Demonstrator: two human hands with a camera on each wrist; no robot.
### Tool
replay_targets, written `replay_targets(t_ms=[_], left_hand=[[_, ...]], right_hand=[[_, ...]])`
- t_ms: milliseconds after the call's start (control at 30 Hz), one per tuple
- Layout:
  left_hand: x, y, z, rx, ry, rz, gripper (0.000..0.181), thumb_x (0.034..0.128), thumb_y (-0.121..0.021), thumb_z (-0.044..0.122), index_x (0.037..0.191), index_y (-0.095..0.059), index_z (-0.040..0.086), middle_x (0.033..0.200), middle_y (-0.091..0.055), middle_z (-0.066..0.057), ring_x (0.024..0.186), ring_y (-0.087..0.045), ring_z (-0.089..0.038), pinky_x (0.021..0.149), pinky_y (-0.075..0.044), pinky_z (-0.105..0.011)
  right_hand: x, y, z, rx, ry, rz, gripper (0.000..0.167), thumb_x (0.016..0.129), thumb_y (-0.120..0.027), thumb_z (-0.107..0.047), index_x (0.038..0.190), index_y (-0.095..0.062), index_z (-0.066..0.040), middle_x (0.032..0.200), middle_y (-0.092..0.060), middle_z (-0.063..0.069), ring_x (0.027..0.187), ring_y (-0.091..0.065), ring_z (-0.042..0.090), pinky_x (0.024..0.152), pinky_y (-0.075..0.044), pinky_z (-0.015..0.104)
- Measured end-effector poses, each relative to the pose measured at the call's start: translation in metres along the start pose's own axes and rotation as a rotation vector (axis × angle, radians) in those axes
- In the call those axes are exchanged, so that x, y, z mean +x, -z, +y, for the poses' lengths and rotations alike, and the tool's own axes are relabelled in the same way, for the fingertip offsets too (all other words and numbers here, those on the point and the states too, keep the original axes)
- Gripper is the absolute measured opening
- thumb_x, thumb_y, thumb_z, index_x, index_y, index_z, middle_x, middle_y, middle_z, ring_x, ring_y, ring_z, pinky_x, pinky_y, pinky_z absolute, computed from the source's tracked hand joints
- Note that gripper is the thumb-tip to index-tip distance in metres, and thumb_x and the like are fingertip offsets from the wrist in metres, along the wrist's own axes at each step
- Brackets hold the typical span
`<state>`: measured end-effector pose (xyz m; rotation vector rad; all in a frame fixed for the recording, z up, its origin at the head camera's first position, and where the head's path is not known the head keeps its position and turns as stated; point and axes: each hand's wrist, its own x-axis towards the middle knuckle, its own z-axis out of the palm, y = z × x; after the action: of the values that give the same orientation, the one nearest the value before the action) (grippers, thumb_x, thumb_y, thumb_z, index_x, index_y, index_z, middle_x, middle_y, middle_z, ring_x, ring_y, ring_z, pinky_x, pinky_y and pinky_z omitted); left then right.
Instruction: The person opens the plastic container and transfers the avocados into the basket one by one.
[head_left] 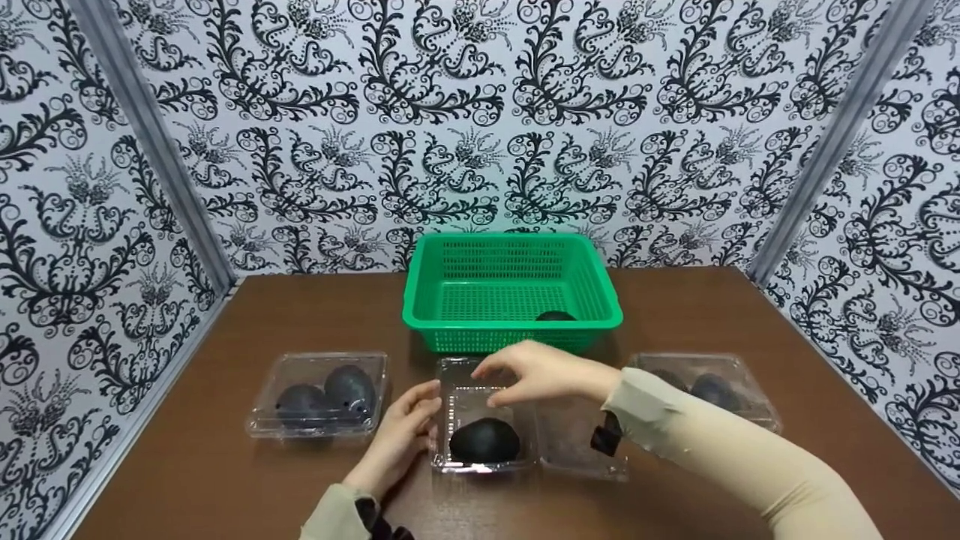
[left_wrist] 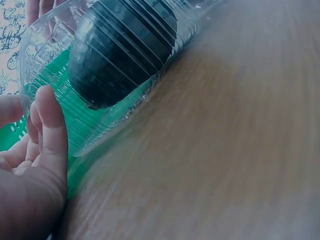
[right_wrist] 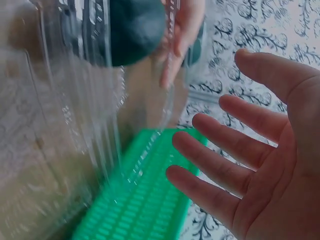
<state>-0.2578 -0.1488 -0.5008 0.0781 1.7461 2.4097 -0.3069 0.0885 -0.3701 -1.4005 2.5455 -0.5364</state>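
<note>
A dark avocado (head_left: 484, 441) lies at the near end of an opened clear plastic container (head_left: 487, 469), whose lid (head_left: 577, 450) is folded out to the right. At the container's left edge, my left hand (head_left: 409, 427) holds the rim between thumb and fingers; the left wrist view shows the avocado (left_wrist: 122, 55) through the ribbed plastic. My right hand (head_left: 544, 371) hovers above the container with fingers spread and nothing in them. In the right wrist view, this hand (right_wrist: 265, 145) has its palm showing. Another dark avocado (head_left: 555, 316) is partly hidden inside the green basket (head_left: 514, 325).
Behind the container stands the green basket, close to the patterned wall (head_left: 480, 150). A closed clear container (head_left: 259, 427) with two avocados is at left. A similar container (head_left: 731, 367) at right is partly covered by my right arm. The table (head_left: 187, 480) is brown.
</note>
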Motion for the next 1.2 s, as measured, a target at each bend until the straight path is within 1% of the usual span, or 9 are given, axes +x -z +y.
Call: replay_targets(t_ms=[100,233,467,667,833,1067,1200], left_hand=[[0.000,0.000,0.000,0.005,0.001,0.006,0.057,0.0945,-0.061,0.014,0.143,-0.036,-0.003,0.086,-0.051,-0.002,0.060,-0.048,-0.008,0.049,-0.045,-0.019],[0.001,-0.002,0.000,0.008,0.003,-0.001,0.057,0.0939,-0.062,0.015,0.142,-0.036,-0.003,0.087,-0.051,-0.002,0.061,-0.048,-0.008,0.050,-0.046,-0.020],[0.001,-0.002,0.000,0.010,-0.007,-0.010,0.054,0.0951,-0.061,0.015,0.141,-0.038,-0.003,0.089,-0.052,-0.003,0.060,-0.048,-0.008,0.050,-0.044,-0.019],[0.000,-0.001,0.000,0.006,-0.012,-0.008,0.054,0.0955,-0.060,0.014,0.142,-0.038,-0.002,0.088,-0.054,-0.004,0.059,-0.048,-0.008,0.049,-0.043,-0.019],[0.000,-0.001,-0.001,0.000,-0.011,-0.005,0.054,0.0953,-0.060,0.013,0.142,-0.037,-0.002,0.089,-0.052,-0.004,0.058,-0.048,-0.008,0.049,-0.044,-0.019],[0.000,-0.001,-0.001,0.003,0.005,0.001,0.055,0.0950,-0.061,0.014,0.142,-0.037,-0.002,0.089,-0.052,-0.003,0.059,-0.047,-0.007,0.049,-0.043,-0.018],[0.000,0.000,0.000,0.004,0.001,-0.001,0.056,0.0947,-0.061,0.014,0.142,-0.037,-0.002,0.086,-0.052,-0.002,0.059,-0.047,-0.007,0.049,-0.043,-0.018]], right_hand=[[0.003,-0.009,0.001,0.006,0.016,-0.021,0.044,0.086,-0.070,-0.034,0.123,-0.065,-0.011,0.116,-0.067,0.002,0.102,-0.063,0.018,0.088,-0.050,0.028],[0.005,-0.016,0.001,0.010,0.020,-0.043,0.045,0.085,-0.072,-0.034,0.122,-0.066,-0.009,0.113,-0.067,0.002,0.097,-0.064,0.021,0.082,-0.051,0.024],[0.008,-0.020,-0.003,0.017,0.035,-0.079,0.047,0.085,-0.072,-0.036,0.122,-0.066,-0.009,0.116,-0.067,0.005,0.099,-0.065,0.021,0.083,-0.051,0.020],[0.010,-0.029,-0.006,-0.019,0.048,-0.106,0.048,0.084,-0.072,-0.039,0.123,-0.065,-0.012,0.115,-0.066,0.003,0.098,-0.063,0.017,0.083,-0.049,0.021],[0.011,-0.036,-0.007,-0.033,0.059,-0.121,0.048,0.082,-0.074,-0.037,0.122,-0.065,-0.012,0.112,-0.067,0.004,0.094,-0.062,0.012,0.081,-0.049,0.018],[0.014,-0.042,-0.006,-0.031,0.058,-0.146,0.050,0.079,-0.078,-0.033,0.122,-0.066,-0.012,0.112,-0.068,0.003,0.093,-0.063,0.015,0.079,-0.048,0.017],[0.017,-0.043,-0.006,-0.029,0.043,-0.172,0.049,0.078,-0.078,-0.034,0.121,-0.066,-0.013,0.110,-0.068,-0.001,0.093,-0.063,0.013,0.079,-0.048,0.018]])
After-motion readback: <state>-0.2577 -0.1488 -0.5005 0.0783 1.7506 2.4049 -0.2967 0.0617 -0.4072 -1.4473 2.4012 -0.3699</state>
